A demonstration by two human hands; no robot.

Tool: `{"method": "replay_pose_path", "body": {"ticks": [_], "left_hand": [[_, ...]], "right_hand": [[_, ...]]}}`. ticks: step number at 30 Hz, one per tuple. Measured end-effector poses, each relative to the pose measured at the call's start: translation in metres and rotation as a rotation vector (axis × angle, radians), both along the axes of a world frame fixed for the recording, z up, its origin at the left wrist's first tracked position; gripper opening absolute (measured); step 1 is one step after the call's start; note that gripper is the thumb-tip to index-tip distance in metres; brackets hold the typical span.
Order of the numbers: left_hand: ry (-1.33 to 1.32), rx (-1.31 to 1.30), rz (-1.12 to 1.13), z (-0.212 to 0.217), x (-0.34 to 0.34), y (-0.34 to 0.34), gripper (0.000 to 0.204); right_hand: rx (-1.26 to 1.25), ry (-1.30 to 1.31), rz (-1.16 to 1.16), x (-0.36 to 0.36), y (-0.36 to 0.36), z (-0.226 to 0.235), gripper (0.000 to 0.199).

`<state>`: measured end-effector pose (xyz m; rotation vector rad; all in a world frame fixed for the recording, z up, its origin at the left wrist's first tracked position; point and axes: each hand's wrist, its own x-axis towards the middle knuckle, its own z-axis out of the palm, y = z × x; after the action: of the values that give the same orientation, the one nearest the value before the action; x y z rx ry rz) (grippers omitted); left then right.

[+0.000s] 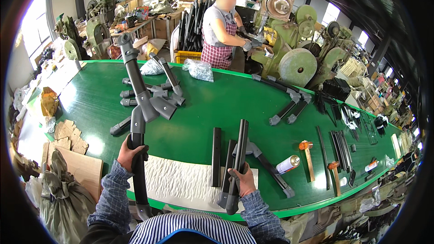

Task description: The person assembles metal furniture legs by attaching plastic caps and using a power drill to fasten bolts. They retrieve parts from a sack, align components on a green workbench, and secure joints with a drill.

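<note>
My left hand (pixel 131 152) is closed round the lower tube of a long black tube frame (pixel 134 70), which stands up across the view. Grey plastic joints (pixel 147 104) link its tubes, and a short branch sticks out to the right. My right hand (pixel 242 180) grips a shorter black tube (pixel 242 142), tilted slightly, its lower end near the table's front edge. Just behind that lies a jointed tube piece (pixel 271 171), partly hidden by the hand. To the left of the right hand, a loose black tube (pixel 216 153) rests on a white wrinkled sheet (pixel 176 178).
The green table (pixel 203 104) bears jointed tube pieces (pixel 158 91) and plastic bags (pixel 199 70) at the back. To the right are a spray can (pixel 288 165), orange-headed mallets (pixel 308 153) and thin black strips (pixel 341 151). Across the table a person (pixel 219 27) stands by green machines (pixel 298 65).
</note>
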<state>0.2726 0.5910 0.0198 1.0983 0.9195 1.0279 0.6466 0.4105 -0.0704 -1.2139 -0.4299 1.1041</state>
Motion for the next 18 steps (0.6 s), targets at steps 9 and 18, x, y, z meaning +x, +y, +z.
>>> {"method": "replay_pose_path", "body": {"ticks": [9,18], "left_hand": [[0.079,0.016,-0.031,0.008,0.024,0.016,0.040],[0.096,0.023,-0.054,0.007,0.034,0.032,0.037]], "right_hand": [[-0.044,-0.015,-0.024,0.003,0.004,-0.008,0.046],[0.011,-0.010,-0.049,0.010,0.014,-0.024,0.043]]}}
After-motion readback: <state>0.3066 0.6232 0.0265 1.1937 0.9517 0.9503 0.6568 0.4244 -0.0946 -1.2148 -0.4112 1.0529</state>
